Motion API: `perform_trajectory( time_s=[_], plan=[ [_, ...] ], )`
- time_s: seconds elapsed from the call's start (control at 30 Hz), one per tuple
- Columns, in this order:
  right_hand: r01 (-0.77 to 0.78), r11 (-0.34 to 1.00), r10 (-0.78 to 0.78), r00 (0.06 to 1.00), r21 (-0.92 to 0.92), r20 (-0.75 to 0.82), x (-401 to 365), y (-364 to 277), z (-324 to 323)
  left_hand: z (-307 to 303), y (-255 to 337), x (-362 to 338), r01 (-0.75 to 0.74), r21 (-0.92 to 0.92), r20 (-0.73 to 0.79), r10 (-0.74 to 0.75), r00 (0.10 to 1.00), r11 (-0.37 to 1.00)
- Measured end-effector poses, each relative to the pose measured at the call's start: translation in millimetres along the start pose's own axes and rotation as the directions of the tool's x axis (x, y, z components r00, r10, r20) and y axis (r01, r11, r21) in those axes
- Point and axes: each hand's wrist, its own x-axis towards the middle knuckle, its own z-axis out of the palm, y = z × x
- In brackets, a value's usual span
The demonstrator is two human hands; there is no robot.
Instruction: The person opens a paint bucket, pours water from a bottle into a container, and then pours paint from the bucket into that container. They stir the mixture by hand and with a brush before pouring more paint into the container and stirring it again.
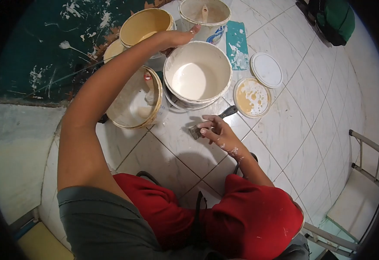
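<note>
Between the two hands sits the white bucket (pixel 197 80); the left hand (pixel 184 38) is at its far rim, grip unclear, the right hand (pixel 215 130) loosely open over the scraper (pixel 228 112).

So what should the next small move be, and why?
Probably the right hand should close round the black-handled metal scraper: its fingers are loosely open right by the tool, while the left hand is up at the rim of the round white plastic bucket.
</note>
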Motion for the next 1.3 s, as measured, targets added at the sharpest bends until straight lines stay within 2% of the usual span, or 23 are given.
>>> perform_trajectory(
  time_s=[0.07, 0.13, 0.23, 0.27, 0.3, 0.37, 0.53, 0.6, 0.63, 0.73, 0.77, 0.83, 0.9, 0.93, 0.97, 1.03, 1.07, 1.13, 1.17, 1.2, 1.27, 1.3],
  plan=[
    [0.031, 0.999, -0.033, 0.998, 0.031, 0.057, 1, 0, 12, -3, 1, -9, -0.007, 0.018, 0.031, 0.006, 0.999, 1.000],
    [0.025, 0.984, -0.025, 1.000, 0.178, 0.000, 1, -4, 19, -6, 2, -20, -0.012, 0.024, 0.052, 0.011, 0.999, 1.000],
    [0.038, 0.967, -0.035, 0.999, 0.253, -0.015, 6, 2, 19, -4, 1, -30, 0.005, 0.032, 0.063, -0.007, 0.998, 0.999],
    [0.036, 0.967, -0.036, 0.999, 0.252, -0.007, 6, 3, 19, -2, 2, -33, 0.001, 0.039, 0.017, -0.002, 1.000, 0.999],
    [0.060, 0.964, -0.046, 0.997, 0.259, -0.062, 5, 2, 18, 0, 0, -32, -0.003, 0.050, -0.027, 0.004, 1.000, 0.999],
    [0.121, 0.951, -0.084, 0.987, 0.284, -0.139, 1, -4, 17, 0, -2, -31, 0.010, 0.064, -0.036, -0.008, 0.999, 0.998],
    [0.192, 0.939, -0.149, 0.975, 0.285, -0.164, 1, 2, -8, 10, 14, -49, 0.073, 0.063, -0.069, -0.069, 0.995, 0.995],
    [0.244, 0.942, -0.214, 0.966, 0.229, -0.146, 1, 5, -27, 12, 19, -61, 0.068, 0.121, 0.047, -0.074, 0.996, 0.990],
    [0.250, 0.933, -0.222, 0.966, 0.258, -0.131, 2, 7, -38, 15, 20, -67, 0.072, 0.124, 0.039, -0.077, 0.996, 0.990],
    [0.255, 0.921, -0.225, 0.965, 0.294, -0.133, 5, 1, -73, 36, 16, -82, 0.132, -0.092, -0.099, -0.141, 0.985, 0.987],
    [0.255, 0.919, -0.235, 0.967, 0.302, -0.102, 4, -4, -85, 43, 14, -87, 0.139, -0.096, -0.100, -0.148, 0.984, 0.986],
    [0.269, 0.897, -0.273, 0.961, 0.349, -0.040, 5, -19, -102, 58, 12, -98, 0.141, -0.324, -0.123, -0.189, 0.974, 0.936],
    [0.249, 0.900, -0.219, 0.968, 0.358, -0.124, 11, -25, -112, 74, 16, -110, 0.131, -0.527, -0.177, -0.260, 0.949, 0.839],
    [0.248, 0.893, -0.208, 0.967, 0.375, -0.144, 17, -27, -117, 82, 21, -116, 0.136, -0.527, -0.180, -0.266, 0.947, 0.839],
    [0.244, 0.892, -0.207, 0.969, 0.381, -0.137, 23, -27, -123, 90, 27, -122, 0.112, -0.569, -0.254, -0.303, 0.918, 0.815],
    [0.201, 0.937, -0.148, 0.969, 0.287, -0.196, 37, -24, -134, 101, 31, -126, 0.061, -0.601, -0.347, -0.329, 0.878, 0.797],
    [0.199, 0.933, -0.146, 0.971, 0.300, -0.189, 47, -21, -134, 103, 33, -126, 0.070, -0.593, -0.351, -0.336, 0.874, 0.802],
    [0.249, 0.871, -0.128, 0.947, 0.423, -0.293, 55, -22, -132, 108, 33, -125, 0.056, -0.658, -0.236, -0.276, 0.932, 0.751],
    [0.277, 0.835, -0.114, 0.932, 0.476, -0.343, 58, -23, -131, 111, 32, -124, -0.006, -0.683, -0.279, -0.254, 0.926, 0.730],
    [0.273, 0.836, -0.116, 0.936, 0.476, -0.333, 63, -20, -137, 116, 29, -121, -0.006, -0.686, -0.285, -0.261, 0.922, 0.728],
    [0.277, 0.732, -0.214, 0.961, 0.622, -0.175, 76, -9, -147, 134, 12, -115, -0.219, -0.820, -0.411, -0.276, 0.869, 0.529],
    [0.275, 0.727, -0.214, 0.961, 0.629, -0.172, 80, -11, -146, 148, -8, -104, -0.216, -0.816, -0.413, -0.279, 0.867, 0.536]
  ],
)
